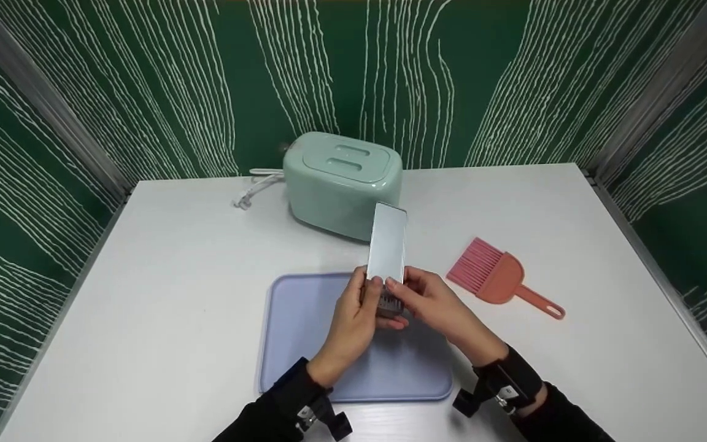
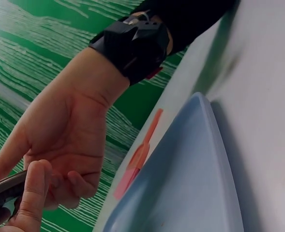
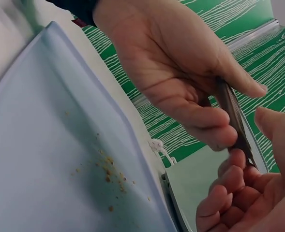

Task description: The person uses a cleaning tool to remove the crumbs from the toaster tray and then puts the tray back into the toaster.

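Observation:
Both hands hold a slim, pale rectangular crumb tray (image 1: 387, 242) with dark edges, tilted up above a blue serving tray (image 1: 304, 344). The left hand (image 1: 353, 319) grips its near end from the left, thumb along the top. On the right edge, the right hand (image 1: 439, 304) pinches it between thumb and fingers. A dark slotted part shows between the thumbs. In the right wrist view, yellow-brown crumbs (image 3: 108, 169) lie scattered on the blue tray. The left wrist view shows only the dark edge of the crumb tray (image 2: 7, 191).
Behind the hands stands a mint-green toaster (image 1: 335, 190), its white cord and plug (image 1: 246, 199) at its left. To the right of the blue tray, an orange-red dustpan (image 1: 504, 276) with a pink-bristled brush end lies on the white table (image 1: 169, 294). Green walls enclose the back and sides.

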{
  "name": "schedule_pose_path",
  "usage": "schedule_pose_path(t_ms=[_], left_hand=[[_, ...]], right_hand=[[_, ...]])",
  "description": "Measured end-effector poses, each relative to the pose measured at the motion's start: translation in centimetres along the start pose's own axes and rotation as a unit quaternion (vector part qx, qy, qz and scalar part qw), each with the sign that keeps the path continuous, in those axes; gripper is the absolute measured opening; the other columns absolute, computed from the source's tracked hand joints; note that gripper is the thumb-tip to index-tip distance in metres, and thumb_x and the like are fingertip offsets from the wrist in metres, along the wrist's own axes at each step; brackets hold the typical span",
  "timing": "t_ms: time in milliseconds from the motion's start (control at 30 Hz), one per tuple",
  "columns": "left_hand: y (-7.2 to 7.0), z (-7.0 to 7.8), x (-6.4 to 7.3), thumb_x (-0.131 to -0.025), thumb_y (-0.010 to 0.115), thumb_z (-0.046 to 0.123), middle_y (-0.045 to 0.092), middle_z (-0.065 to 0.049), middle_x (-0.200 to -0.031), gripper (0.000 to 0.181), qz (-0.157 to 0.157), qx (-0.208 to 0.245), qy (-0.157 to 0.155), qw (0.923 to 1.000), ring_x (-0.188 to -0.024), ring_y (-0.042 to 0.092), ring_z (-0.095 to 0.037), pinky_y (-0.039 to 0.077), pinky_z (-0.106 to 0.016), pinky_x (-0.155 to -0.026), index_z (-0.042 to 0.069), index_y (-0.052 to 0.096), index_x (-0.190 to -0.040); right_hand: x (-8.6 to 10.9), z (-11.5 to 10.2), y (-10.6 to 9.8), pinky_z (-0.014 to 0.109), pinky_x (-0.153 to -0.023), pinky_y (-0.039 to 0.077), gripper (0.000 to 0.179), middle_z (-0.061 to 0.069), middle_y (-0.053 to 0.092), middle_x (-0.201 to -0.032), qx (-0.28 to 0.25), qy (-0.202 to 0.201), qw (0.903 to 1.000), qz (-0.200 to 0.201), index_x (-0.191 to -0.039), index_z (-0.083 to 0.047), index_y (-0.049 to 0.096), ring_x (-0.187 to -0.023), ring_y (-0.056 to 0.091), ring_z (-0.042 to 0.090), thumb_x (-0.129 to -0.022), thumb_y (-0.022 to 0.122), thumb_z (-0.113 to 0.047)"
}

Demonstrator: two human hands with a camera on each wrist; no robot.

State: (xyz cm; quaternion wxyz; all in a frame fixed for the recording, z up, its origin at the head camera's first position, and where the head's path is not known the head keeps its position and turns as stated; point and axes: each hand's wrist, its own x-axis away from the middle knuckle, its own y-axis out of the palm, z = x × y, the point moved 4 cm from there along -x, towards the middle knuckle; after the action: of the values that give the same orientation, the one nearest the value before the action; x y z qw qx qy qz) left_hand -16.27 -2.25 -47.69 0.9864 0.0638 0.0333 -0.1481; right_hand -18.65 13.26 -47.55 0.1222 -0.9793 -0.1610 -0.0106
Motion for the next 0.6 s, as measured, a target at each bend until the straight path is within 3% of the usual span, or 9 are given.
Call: schedule_pose_path(t_ms=[200,333,600], left_hand=[[0.4,-0.6,-0.2,-0.118,0.035,0.034,0.068,-0.020,-0.120,0.042,-0.010,-0.007,-0.003,0.9999,-0.077,0.079,-0.034,0.064,-0.062,-0.075,0.012,0.042,-0.153],[0.9,-0.9,-0.2,-0.118,0.037,0.035,0.068,-0.020,-0.119,0.047,-0.020,-0.013,-0.012,0.9996,-0.078,0.079,-0.032,0.064,-0.063,-0.076,0.018,0.034,-0.161],[1.3,-1.2,-0.3,-0.118,0.038,0.040,0.068,-0.020,-0.124,0.049,-0.029,-0.028,-0.025,0.9989,-0.078,0.078,-0.032,0.065,-0.061,-0.075,0.027,0.029,-0.164]], right_hand=[[-0.1,0.1,0.2,0.022,-0.070,0.049,0.041,0.006,0.068,-0.099,-0.027,0.002,0.9995,0.016,-0.132,0.008,0.066,-0.084,0.059,0.011,-0.110,0.062,-0.027],[-0.1,0.1,0.3,0.023,-0.083,0.055,0.042,0.012,0.074,-0.114,-0.046,0.000,0.9987,0.021,-0.135,0.010,0.064,-0.097,0.066,0.009,-0.111,0.061,-0.024],[-0.1,0.3,0.4,0.022,-0.078,0.056,0.043,0.005,0.074,-0.106,-0.066,0.010,0.9974,0.028,-0.139,0.011,0.059,-0.091,0.068,0.006,-0.113,0.057,-0.023]])
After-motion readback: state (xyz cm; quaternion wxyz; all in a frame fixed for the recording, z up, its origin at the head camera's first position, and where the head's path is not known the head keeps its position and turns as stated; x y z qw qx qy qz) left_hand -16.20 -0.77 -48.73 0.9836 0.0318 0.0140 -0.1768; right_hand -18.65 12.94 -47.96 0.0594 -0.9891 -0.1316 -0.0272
